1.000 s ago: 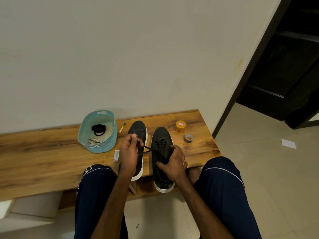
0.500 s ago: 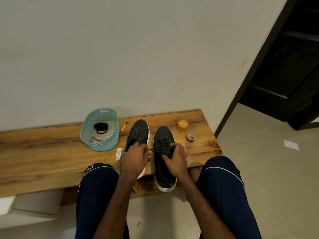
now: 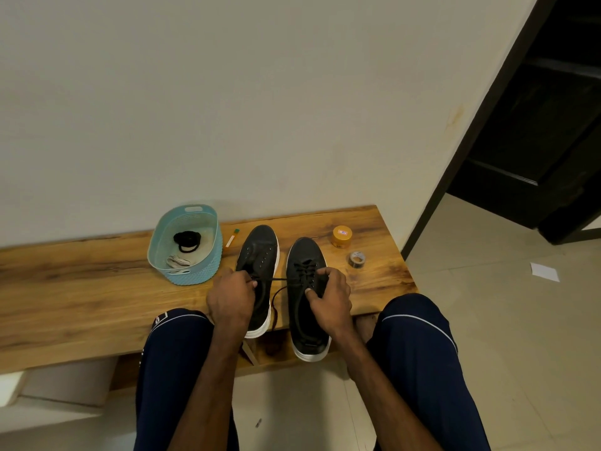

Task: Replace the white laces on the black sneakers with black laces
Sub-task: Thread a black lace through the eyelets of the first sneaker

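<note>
Basket (image 3: pixel 195 277) with black coil (image 3: pixel 187 240), perhaps white laces (image 3: pixel 178 262)

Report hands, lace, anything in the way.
Left hand pinches black lace, taut. Right hand grips right sneaker, partly laced. Left sneaker unlaced. Nothing blocking.

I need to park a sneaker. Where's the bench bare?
The wooden bench is bare left of the light blue plastic basket and right of the grey tape roll. Crowded between basket and round orange jar: left black sneaker, right black sneaker, left hand, right hand.
</note>
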Demonstrator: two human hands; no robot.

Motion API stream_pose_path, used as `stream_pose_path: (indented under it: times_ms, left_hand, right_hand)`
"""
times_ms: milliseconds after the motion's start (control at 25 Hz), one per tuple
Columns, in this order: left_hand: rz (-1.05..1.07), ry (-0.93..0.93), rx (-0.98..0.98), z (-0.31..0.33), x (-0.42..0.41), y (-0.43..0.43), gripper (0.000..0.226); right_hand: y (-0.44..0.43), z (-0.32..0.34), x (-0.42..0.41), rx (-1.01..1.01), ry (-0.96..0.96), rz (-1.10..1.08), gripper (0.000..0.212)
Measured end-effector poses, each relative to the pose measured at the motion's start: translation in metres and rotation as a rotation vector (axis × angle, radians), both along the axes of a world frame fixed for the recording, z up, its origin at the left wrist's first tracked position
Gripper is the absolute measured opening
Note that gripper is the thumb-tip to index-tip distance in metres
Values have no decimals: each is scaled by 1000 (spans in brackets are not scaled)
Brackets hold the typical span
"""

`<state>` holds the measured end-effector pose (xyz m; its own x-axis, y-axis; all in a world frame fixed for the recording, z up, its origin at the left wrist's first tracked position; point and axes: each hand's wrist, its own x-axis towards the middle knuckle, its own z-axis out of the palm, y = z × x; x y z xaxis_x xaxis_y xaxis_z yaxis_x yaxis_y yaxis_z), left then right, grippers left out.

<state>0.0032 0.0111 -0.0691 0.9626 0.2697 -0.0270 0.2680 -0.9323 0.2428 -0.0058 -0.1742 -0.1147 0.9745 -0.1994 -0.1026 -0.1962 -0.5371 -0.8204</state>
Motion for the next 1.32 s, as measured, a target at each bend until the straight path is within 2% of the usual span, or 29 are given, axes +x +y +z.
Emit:
stream_pose_path:
  times_ms: [80, 120, 200, 240, 280, 360, 480, 640, 800, 1000, 1080, 1200, 1320]
  left_hand:
    - [11, -219, -180, 5, 1, 0, 28]
    - [5, -273, -407, 6, 3, 1, 31]
    - [17, -224, -1030, 12, 5, -3, 33]
    - [27, -157, -1271, 16, 5, -4, 32]
    - [32, -94, -1425, 19, 7, -6, 29]
    - [52, -36, -1603, 20, 8, -8, 22]
    - [128, -49, -1801, 17, 10, -7, 22]
    - [180, -45, -1871, 18, 11, -1, 23]
    - [119, -42, -1905, 21, 10, -5, 23]
    - [68, -33, -2055, 21, 11, -6, 26]
    - [78, -43, -2026, 19, 11, -5, 32]
    - [114, -73, -1929, 16, 14, -5, 32]
    - [234, -164, -1806, 11, 17, -5, 30]
  right_hand:
    - [1, 6, 0, 18, -139, -20, 35]
    - [2, 9, 0, 58, -224, -6, 28]
    - [8, 16, -2, 206, -311, 98, 17]
    - [13, 19, -5, 288, -291, 181, 16]
    - [19, 21, -9, 376, -245, 272, 19]
    - [32, 20, -17, 549, -125, 389, 28]
    - [42, 14, -23, 690, 13, 404, 39]
    - [35, 15, -19, 774, 87, 428, 29]
    - [26, 16, -17, 747, 140, 487, 18]
    - [37, 15, -23, 874, 232, 516, 27]
    - [36, 18, -22, 881, 184, 529, 27]
    - [31, 20, -19, 805, 129, 546, 16]
    - [25, 20, -15, 841, 114, 464, 23]
